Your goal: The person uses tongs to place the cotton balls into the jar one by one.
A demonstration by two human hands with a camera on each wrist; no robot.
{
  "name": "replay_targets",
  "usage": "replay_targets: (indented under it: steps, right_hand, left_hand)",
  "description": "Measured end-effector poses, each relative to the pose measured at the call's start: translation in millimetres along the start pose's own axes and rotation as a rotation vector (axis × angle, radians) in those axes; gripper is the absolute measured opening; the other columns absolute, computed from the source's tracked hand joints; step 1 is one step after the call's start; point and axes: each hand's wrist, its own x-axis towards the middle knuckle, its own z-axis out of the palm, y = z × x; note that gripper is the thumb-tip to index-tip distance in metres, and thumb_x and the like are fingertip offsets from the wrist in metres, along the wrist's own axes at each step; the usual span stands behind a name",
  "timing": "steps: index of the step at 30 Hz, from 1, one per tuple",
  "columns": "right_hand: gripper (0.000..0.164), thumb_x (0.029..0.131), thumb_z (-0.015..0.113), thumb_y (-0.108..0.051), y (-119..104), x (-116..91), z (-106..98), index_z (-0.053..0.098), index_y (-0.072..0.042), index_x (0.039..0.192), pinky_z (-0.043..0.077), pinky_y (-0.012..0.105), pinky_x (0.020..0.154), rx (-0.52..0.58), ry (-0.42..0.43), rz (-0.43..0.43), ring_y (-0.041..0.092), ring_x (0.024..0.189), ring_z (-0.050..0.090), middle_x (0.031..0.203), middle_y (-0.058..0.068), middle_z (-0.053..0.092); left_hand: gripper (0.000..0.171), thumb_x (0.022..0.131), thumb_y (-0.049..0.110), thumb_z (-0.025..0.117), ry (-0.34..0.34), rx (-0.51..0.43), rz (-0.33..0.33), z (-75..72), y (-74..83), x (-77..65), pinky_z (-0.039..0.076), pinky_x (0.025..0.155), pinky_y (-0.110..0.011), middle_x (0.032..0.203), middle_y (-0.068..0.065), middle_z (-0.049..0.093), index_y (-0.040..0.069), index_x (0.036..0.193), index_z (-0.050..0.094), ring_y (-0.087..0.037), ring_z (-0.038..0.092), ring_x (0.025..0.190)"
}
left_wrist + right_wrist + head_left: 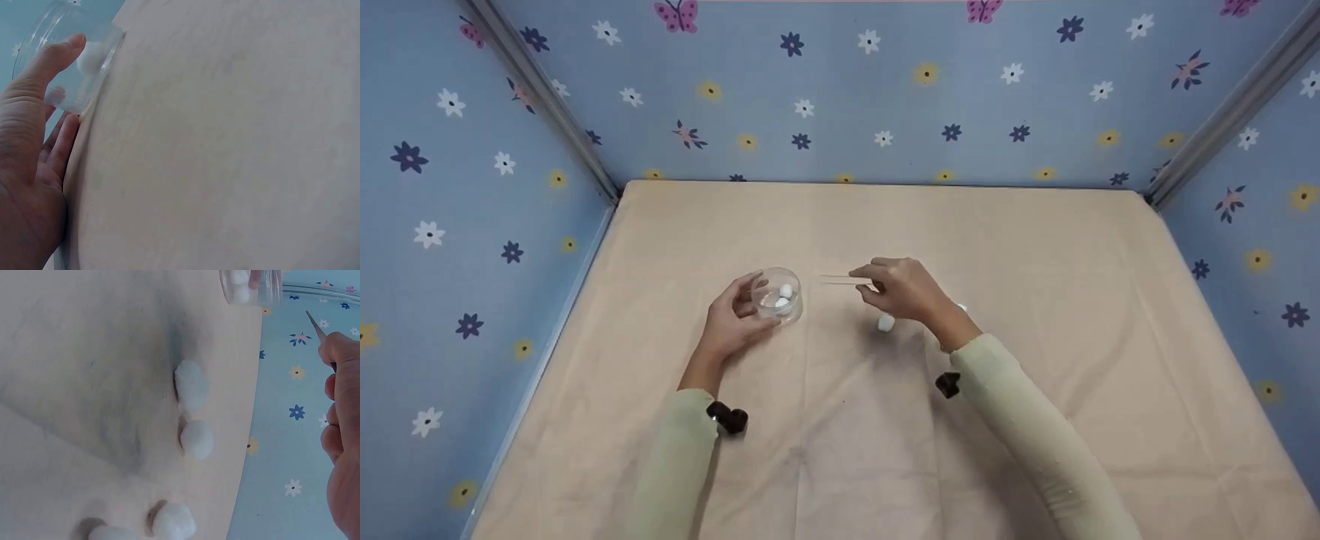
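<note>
My left hand (733,319) holds a clear round jar (797,309) on the cloth, with thumb and fingers curled round its sides. Two white cotton balls (785,290) show inside the jar; in the left wrist view one ball (90,59) appears through its wall. To the right of the jar and raised above the cloth, my right hand (906,289) pinches a pair of tweezers (840,276). The tweezers' tips point left toward the jar and stand apart, with nothing seen between them. Beneath the right hand lie loose cotton balls (192,385), partly hidden in the head view.
A beige cloth (1035,255) with creases covers the table. Blue flowered panels (840,90) rise at the back and both sides, with metal posts (540,97) at the corners. Several loose cotton balls lie in the right wrist view. Small black cameras (727,418) sit at both wrists.
</note>
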Motion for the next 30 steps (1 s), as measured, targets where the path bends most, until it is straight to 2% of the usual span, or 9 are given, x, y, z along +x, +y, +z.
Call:
replay_targets:
  steps: [11,18,25,30]
  right_hand:
    - [0.018,0.102,0.080,-0.010,13,-18,-8,0.085,-0.005,0.119,0.052,0.037,0.059,-0.029,0.028,-0.013,0.018,0.061,0.058,0.080,0.011,0.074]
    - [0.016,0.101,0.081,-0.010,17,-28,-10,0.085,-0.007,0.116,0.047,0.032,0.052,-0.090,0.058,-0.079,0.015,0.056,0.055,0.076,0.008,0.071]
    - [0.016,0.096,0.083,-0.007,22,-36,-10,0.084,-0.006,0.112,0.045,0.030,0.050,-0.070,0.108,-0.124,0.013,0.054,0.053,0.074,0.008,0.069]
    - [0.018,0.093,0.084,-0.004,26,-42,-10,0.083,-0.005,0.111,0.046,0.031,0.051,-0.043,0.119,-0.116,0.013,0.056,0.054,0.074,0.010,0.070]
  left_hand:
    - [0.091,0.087,0.004,0.096,-0.008,0.005,-0.008,0.2,-0.5,-0.4,0.050,0.103,-0.010,0.168,-0.014,0.062,0.014,0.167,0.053,-0.035,0.061,0.148]
    - [0.093,0.087,0.003,0.096,-0.015,0.000,-0.009,0.2,0.9,-1.4,0.050,0.105,-0.011,0.168,-0.014,0.061,0.015,0.168,0.052,-0.034,0.060,0.148]
    - [0.093,0.087,0.001,0.095,-0.015,0.000,-0.005,0.0,1.4,-1.2,0.051,0.102,-0.009,0.167,-0.016,0.062,0.013,0.168,0.052,-0.035,0.061,0.146]
    - [0.093,0.086,0.000,0.095,-0.011,0.004,0.003,0.2,2.1,-0.5,0.051,0.101,-0.008,0.166,-0.017,0.062,0.011,0.168,0.052,-0.036,0.063,0.143]
